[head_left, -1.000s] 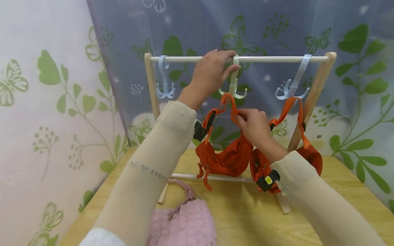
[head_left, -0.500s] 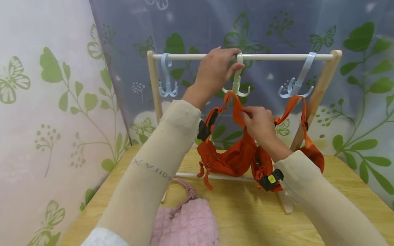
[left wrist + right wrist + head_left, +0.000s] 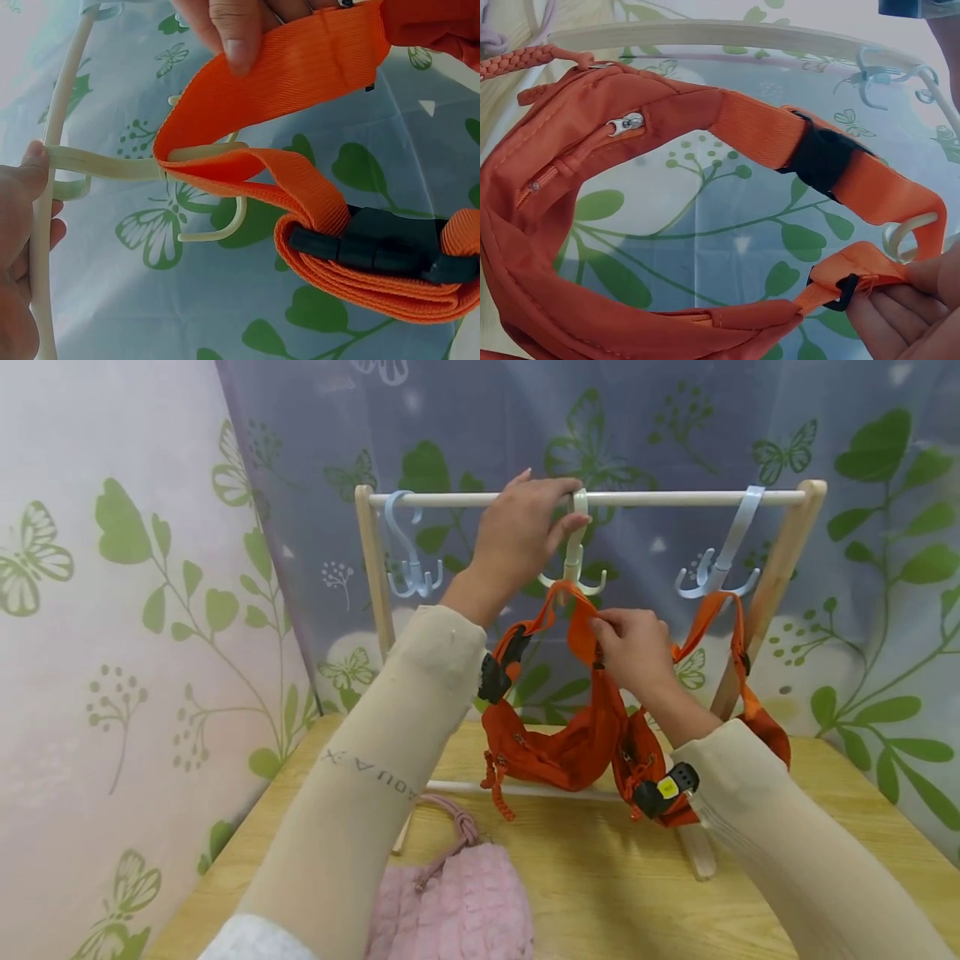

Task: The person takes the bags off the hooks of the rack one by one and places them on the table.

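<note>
At the rack's white rail (image 3: 675, 500), my left hand (image 3: 521, 531) grips the top of a pale green hook (image 3: 572, 558), thumb against its stem and fingers over the rail. An orange waist bag (image 3: 558, 752) hangs below, its strap (image 3: 292, 75) looped over a prong of this hook. My right hand (image 3: 637, 647) pinches the strap's right side just under the hook. A black buckle (image 3: 825, 154) is fastened on the strap's other side. In the left wrist view, the strap passes around the prong and folded webbing bunches by the buckle.
A second orange bag (image 3: 765, 735) hangs from a light blue hook (image 3: 716, 568) on the right, partly behind my right arm. Another blue hook (image 3: 414, 572) hangs at the left. On the wooden table (image 3: 600, 893) lies a pink quilted bag (image 3: 457, 902), near my left forearm.
My right hand has risen slightly and shifted right, drawing the strap with it. The left blue hook has swung and turned a little. My left hand keeps its grip.
</note>
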The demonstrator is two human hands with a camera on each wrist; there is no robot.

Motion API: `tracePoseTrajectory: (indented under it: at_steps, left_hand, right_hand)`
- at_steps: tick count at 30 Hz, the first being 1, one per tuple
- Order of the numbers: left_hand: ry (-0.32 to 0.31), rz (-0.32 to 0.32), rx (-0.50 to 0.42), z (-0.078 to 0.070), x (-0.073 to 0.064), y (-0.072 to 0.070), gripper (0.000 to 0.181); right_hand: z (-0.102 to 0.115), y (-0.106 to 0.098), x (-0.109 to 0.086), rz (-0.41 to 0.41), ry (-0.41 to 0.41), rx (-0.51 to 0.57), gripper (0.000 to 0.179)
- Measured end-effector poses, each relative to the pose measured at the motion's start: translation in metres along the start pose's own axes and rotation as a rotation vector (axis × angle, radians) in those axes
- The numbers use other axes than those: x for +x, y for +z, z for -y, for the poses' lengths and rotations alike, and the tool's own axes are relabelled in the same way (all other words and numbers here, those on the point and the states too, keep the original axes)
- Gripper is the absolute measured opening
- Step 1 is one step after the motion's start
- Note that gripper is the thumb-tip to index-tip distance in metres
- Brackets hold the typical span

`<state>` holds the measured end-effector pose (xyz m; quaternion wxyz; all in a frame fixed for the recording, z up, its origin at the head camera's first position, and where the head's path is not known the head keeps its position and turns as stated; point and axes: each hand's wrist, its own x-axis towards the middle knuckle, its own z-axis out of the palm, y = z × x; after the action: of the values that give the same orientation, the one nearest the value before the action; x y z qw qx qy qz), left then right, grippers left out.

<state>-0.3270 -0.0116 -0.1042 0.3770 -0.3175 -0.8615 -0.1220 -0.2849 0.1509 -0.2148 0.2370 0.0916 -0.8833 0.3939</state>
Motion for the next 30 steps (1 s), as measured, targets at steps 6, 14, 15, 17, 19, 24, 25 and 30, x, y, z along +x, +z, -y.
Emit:
tracePoseTrajectory:
  at_steps: [6,14,15,17,19,24,25,30]
  left_hand:
    - [0.006,-0.001,0.011,0.000,0.001,-0.001,0.049]
    - [0.001,0.015,0.005,0.000,0.001,-0.002,0.049]
    - [0.001,0.014,0.007,0.000,0.000,-0.002,0.049]
    - [0.000,0.012,0.012,0.001,0.000,-0.001,0.049]
    - [0.000,0.008,0.013,0.002,-0.001,0.000,0.049]
    - [0.008,-0.007,0.010,0.003,-0.001,0.001,0.049]
    - [0.012,-0.010,0.008,0.002,-0.001,0.001,0.049]
    - [0.021,-0.013,0.005,0.002,-0.001,-0.001,0.049]
  right_hand:
    - [0.006,-0.007,0.002,0.057,0.041,0.139,0.038]
    - [0.017,-0.012,0.004,0.096,0.100,0.251,0.041]
    - [0.018,-0.012,0.004,0.092,0.100,0.254,0.041]
    - [0.019,-0.012,0.005,0.085,0.098,0.264,0.040]
    - [0.020,-0.012,0.005,0.079,0.096,0.266,0.039]
    - [0.022,-0.014,0.005,0.070,0.087,0.277,0.038]
    - [0.023,-0.015,0.005,0.065,0.084,0.278,0.038]
    - [0.026,-0.017,0.005,0.049,0.087,0.272,0.037]
